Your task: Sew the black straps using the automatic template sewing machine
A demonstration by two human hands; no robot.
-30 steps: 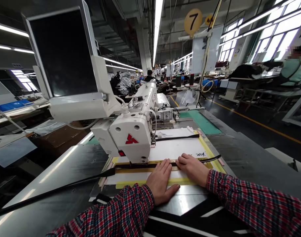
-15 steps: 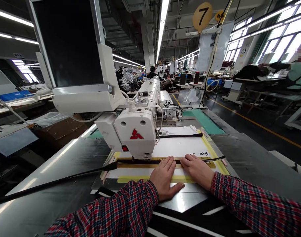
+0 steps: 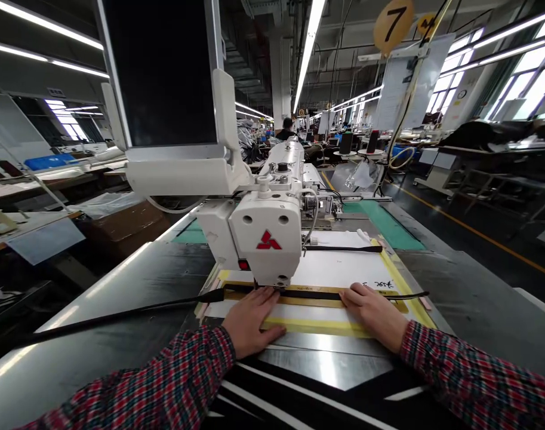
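A long black fabric strip lies across a white template board edged with yellow tape. My left hand rests flat on the strip's near edge, just below the sewing machine head, fingers stretched out and thumb spread. Farther right, my right hand presses its fingertips on the strip; the fingers are slightly bent and its thumb is hidden. Leftward, the strip widens into a black band running off the board over the metal table. A second black strip lies farther back on the board.
A dark screen stands above the machine at left. The metal table extends to both sides. Striped black-and-white fabric lies at the near edge. Thread cones stand behind the machine, and a brown box sits at left.
My left hand has slid left along the strip, away from the right hand, to beneath the machine head. My right hand stays at the strip's right part. The view has shifted left.
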